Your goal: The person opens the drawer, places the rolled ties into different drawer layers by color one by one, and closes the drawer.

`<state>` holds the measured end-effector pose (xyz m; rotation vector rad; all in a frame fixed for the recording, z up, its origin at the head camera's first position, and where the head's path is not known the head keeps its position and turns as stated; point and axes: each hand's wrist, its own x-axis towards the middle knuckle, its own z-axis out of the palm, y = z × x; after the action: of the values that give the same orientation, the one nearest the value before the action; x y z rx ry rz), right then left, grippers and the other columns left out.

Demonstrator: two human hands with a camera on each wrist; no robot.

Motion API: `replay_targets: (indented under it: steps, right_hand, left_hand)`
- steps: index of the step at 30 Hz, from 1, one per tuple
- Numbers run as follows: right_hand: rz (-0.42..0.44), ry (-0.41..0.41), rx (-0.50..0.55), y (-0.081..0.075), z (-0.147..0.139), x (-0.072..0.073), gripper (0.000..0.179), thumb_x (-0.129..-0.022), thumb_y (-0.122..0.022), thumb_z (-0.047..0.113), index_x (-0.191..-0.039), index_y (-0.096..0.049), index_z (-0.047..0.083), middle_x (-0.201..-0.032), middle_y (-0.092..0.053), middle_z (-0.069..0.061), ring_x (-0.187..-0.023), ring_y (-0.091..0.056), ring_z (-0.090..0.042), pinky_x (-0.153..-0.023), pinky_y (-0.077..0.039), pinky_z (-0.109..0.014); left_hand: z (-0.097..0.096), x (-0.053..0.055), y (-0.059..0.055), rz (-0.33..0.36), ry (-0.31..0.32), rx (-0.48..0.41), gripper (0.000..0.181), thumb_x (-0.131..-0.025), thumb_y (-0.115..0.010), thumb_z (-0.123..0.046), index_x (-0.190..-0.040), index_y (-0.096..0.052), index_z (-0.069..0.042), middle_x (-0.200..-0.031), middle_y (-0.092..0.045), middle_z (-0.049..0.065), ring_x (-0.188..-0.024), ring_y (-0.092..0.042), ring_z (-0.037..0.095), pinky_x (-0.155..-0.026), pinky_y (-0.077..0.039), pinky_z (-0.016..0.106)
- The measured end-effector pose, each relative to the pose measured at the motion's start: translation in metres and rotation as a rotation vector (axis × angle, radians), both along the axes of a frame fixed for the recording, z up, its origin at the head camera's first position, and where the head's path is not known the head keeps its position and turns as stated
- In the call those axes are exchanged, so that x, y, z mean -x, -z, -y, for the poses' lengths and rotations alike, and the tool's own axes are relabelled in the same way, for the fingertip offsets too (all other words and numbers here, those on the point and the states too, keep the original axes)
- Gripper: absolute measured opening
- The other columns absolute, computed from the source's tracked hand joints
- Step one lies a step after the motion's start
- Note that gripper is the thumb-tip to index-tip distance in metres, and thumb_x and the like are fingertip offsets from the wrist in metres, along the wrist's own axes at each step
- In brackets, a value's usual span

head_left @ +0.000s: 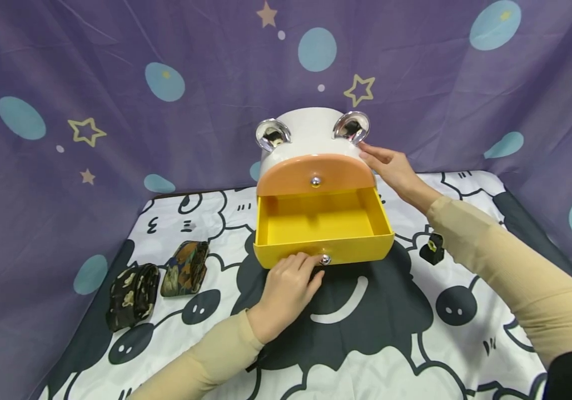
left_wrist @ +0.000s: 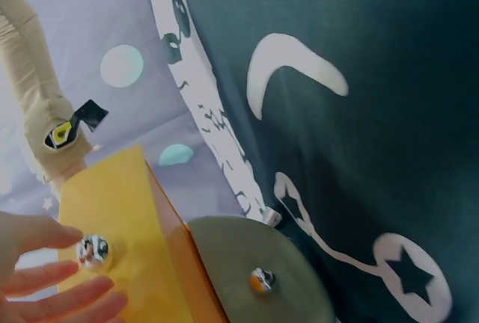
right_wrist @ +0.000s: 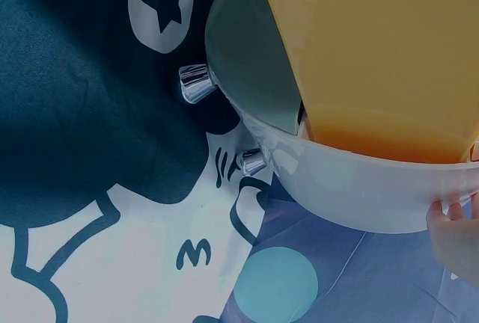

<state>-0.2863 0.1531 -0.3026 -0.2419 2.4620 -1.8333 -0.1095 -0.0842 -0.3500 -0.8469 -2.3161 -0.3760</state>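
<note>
A small white cabinet (head_left: 311,130) with two round silver pieces on top has an orange upper drawer (head_left: 286,178) with a knob, pushed in. Beneath it the yellow drawer (head_left: 316,225) is pulled out, its bare inside showing. At its front, my left hand (head_left: 286,286) touches the silver knob (left_wrist: 93,251) with the index fingertip; the other fingers are spread beside it. My right hand (head_left: 391,169) rests with extended fingers against the cabinet's right side. A grey-green lower drawer front (right_wrist: 243,54) with a silver knob shows in both wrist views; the yellow drawer hides it in the head view.
Two folded camouflage-patterned pouches (head_left: 133,297) lie on the left of the cartoon-print cloth (head_left: 366,361). A small black device (head_left: 432,250) with a yellow mark sits at my right wrist. A purple curtain (head_left: 215,128) hangs behind the cabinet.
</note>
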Motion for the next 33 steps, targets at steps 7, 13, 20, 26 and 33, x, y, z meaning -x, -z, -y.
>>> replay_targets:
  steps: [7, 13, 20, 26, 33]
  right_hand:
    - [-0.019, -0.001, -0.003, 0.0, 0.0, 0.0, 0.064, -0.08, -0.056, 0.048, -0.133, -0.041, 0.016, -0.136, -0.04, 0.004, -0.13, -0.026, -0.016, -0.105, -0.021, -0.036]
    - [-0.025, -0.003, -0.007, -0.001, -0.001, -0.001, 0.064, -0.08, -0.056, 0.048, -0.133, -0.04, 0.016, -0.136, -0.04, 0.004, -0.13, -0.026, -0.016, -0.105, -0.021, -0.036]
    - [-0.022, -0.002, -0.011, 0.0, 0.0, -0.001, 0.064, -0.08, -0.056, 0.048, -0.133, -0.04, 0.016, -0.135, -0.04, 0.004, -0.13, -0.027, -0.016, -0.105, -0.021, -0.036]
    - [-0.025, -0.004, -0.012, 0.0, 0.0, -0.002, 0.063, -0.081, -0.056, 0.047, -0.133, -0.041, 0.015, -0.136, -0.04, 0.002, -0.13, -0.026, -0.016, -0.105, -0.021, -0.037]
    - [-0.014, -0.005, -0.016, -0.001, 0.0, -0.003, 0.065, -0.08, -0.056, 0.049, -0.133, -0.04, 0.016, -0.136, -0.039, 0.003, -0.13, -0.025, -0.016, -0.105, -0.021, -0.037]
  left_hand:
    - [0.02, 0.0, 0.0, 0.061, 0.078, 0.003, 0.025, -0.074, -0.07, -0.016, -0.095, -0.064, -0.005, -0.083, -0.06, 0.002, -0.073, -0.057, 0.015, -0.069, -0.048, 0.025]
    - [0.037, -0.001, -0.001, 0.117, 0.096, 0.051, 0.024, -0.074, -0.07, -0.016, -0.095, -0.064, -0.006, -0.085, -0.058, 0.002, -0.071, -0.053, 0.013, -0.067, -0.046, 0.024]
    - [0.054, -0.002, 0.001, 0.179, 0.117, 0.065, 0.019, -0.074, -0.07, -0.015, -0.09, -0.064, -0.008, -0.088, -0.058, 0.0, -0.073, -0.053, 0.011, -0.067, -0.046, 0.024]
    - [0.067, -0.001, 0.001, 0.205, 0.114, 0.078, 0.022, -0.074, -0.071, -0.015, -0.093, -0.063, -0.009, -0.09, -0.058, 0.0, -0.076, -0.054, 0.012, -0.068, -0.047, 0.026]
    - [0.086, -0.002, 0.001, 0.258, 0.083, 0.112, 0.02, -0.074, -0.07, -0.015, -0.093, -0.065, -0.009, -0.091, -0.059, 0.001, -0.08, -0.057, 0.014, -0.069, -0.048, 0.026]
